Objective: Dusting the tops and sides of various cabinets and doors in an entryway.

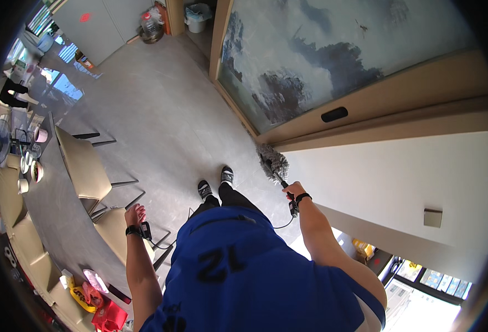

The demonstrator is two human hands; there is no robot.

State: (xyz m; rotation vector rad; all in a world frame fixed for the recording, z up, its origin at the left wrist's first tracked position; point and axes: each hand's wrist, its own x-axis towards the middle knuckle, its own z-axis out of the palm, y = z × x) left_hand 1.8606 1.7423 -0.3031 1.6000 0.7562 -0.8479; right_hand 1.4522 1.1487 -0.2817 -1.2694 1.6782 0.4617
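My right hand (295, 189) grips the dark handle of a duster with a fluffy grey head (276, 162). The duster head is low at the corner where the white wall (376, 178) meets the wooden frame of a sliding door (302, 133); whether it touches is unclear. My left hand (135, 215) hangs with nothing in it, fingers loosely bent, above a beige chair (115, 228). Both wrists wear a dark band with a small cabled device.
To the left stands a long grey table (61, 220) with bowls, cups and bags on it. Another beige chair (84, 166) is pulled up to it. A large water bottle (150, 27) stands by the far cabinet. A landscape picture covers the door panel (331, 62).
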